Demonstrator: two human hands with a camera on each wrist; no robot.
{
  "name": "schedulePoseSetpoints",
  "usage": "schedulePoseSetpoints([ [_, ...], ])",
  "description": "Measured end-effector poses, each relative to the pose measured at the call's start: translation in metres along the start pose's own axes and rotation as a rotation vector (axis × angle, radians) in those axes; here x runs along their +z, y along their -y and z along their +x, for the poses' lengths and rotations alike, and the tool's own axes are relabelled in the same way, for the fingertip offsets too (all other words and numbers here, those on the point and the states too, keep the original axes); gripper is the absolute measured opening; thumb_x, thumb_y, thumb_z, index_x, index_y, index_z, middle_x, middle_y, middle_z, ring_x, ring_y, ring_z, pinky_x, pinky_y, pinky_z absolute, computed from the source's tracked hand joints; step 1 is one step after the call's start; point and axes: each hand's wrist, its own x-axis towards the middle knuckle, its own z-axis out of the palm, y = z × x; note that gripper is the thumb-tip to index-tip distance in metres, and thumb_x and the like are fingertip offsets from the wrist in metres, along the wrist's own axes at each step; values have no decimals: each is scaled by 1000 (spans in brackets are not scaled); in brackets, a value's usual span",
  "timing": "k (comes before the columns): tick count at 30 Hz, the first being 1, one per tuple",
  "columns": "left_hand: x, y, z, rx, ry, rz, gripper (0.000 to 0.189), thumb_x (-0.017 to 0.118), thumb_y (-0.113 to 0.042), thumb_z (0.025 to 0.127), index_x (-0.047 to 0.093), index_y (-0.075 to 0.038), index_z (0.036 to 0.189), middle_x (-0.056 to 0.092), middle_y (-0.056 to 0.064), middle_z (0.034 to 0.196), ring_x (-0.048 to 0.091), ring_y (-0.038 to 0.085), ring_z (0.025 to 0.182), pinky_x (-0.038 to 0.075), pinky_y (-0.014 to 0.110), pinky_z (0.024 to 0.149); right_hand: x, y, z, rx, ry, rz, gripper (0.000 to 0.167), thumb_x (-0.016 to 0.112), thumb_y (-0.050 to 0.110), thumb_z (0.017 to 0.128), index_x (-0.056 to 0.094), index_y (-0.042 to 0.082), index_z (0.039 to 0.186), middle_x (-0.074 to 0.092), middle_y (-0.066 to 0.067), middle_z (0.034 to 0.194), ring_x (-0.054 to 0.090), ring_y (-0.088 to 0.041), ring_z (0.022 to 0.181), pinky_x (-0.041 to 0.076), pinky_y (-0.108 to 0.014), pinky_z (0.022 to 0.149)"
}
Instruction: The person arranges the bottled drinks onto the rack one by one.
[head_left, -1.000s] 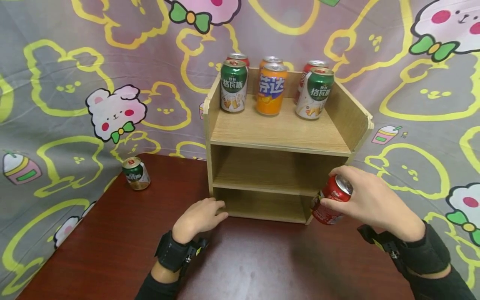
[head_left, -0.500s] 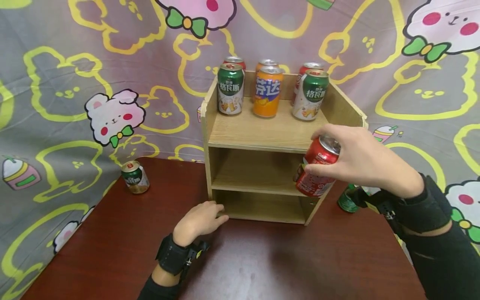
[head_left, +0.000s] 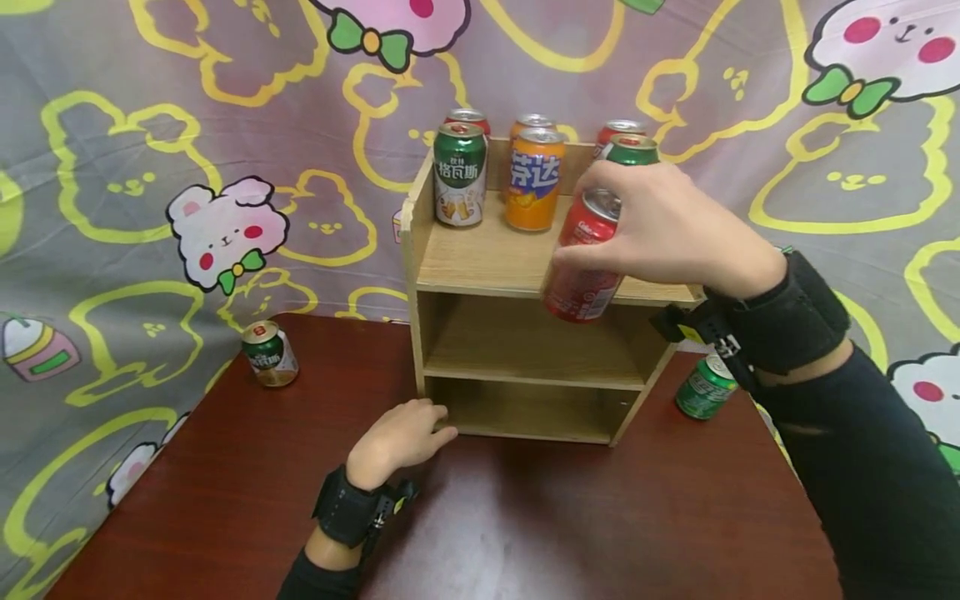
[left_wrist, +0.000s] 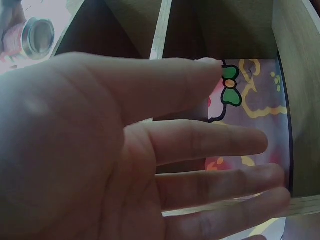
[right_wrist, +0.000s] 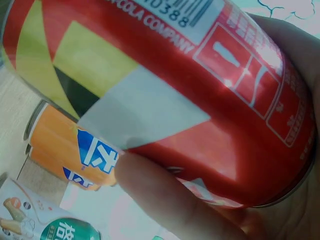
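Note:
My right hand grips a red Coca-Cola can, slightly tilted, at the front edge of the top level of a wooden shelf. In the right wrist view the Coca-Cola can fills most of the picture, a finger along its side. On that level stand a green-and-white can at left and an orange Fanta can in the middle. Another green-and-white can at right is mostly hidden by my hand. My left hand is by the shelf's lower left corner, fingers extended, holding nothing.
Behind the front cans stand a red can, an orange can and another red can. On the brown table, a green-and-gold can stands left of the shelf, a green can right of it. Patterned cloth hangs behind.
My right hand has lifted the Coca-Cola can up and leftward, from beside the shelf's lower right to the top level's front. The green can at right has come into view. My left hand stays put.

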Motion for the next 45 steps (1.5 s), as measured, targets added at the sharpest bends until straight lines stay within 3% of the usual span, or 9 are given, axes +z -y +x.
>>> schedulePoseSetpoints([
  [8, 1, -2, -1, -3, 7, 7, 45, 57, -32, 94, 59, 0, 126, 57, 17, 124, 52, 33, 117, 43, 46, 94, 10, -1, 23, -27, 53, -10, 65, 68, 58, 77, 54, 10, 118, 62, -7, 107, 57, -22, 81, 49, -38, 65],
  [21, 4, 1, 0, -11, 0, -9, 46, 58, -32, 94, 59, 1, 125, 58, 17, 123, 53, 33, 116, 44, 47, 93, 20, 5, 54, -50, 85, 15, 63, 70, 52, 78, 53, 7, 119, 60, -9, 103, 57, -24, 83, 49, -39, 70],
  [26, 4, -1, 3, 0, 7, -2, 46, 57, -33, 95, 58, 1, 126, 57, 17, 124, 52, 33, 116, 44, 46, 93, 22, 7, 66, -71, 93, 34, 64, 70, 52, 78, 51, 7, 119, 59, -9, 108, 56, -24, 84, 48, -39, 73],
  [34, 5, -3, 5, 38, -18, 19, 43, 58, -31, 94, 60, 1, 123, 60, 17, 119, 56, 32, 111, 46, 45, 90, 28, 11, 81, -46, 77, 46, 64, 72, 52, 76, 54, 7, 117, 57, -6, 102, 55, -22, 86, 47, -36, 70],
  [40, 7, -2, 5, 46, -18, 21, 43, 58, -31, 94, 61, 1, 123, 60, 17, 118, 56, 32, 110, 46, 45, 89, 35, 11, 79, -7, 38, 72, 72, 74, 52, 75, 53, 7, 127, 56, -9, 121, 54, -25, 107, 46, -41, 86],
  [45, 7, 0, 5, 20, -24, 26, 44, 58, -32, 94, 61, 0, 123, 60, 16, 119, 55, 31, 112, 45, 44, 92, 39, 13, 75, 34, 47, 55, 83, 72, 50, 78, 41, 11, 144, 39, -16, 141, 42, -32, 125, 39, -48, 99],
])
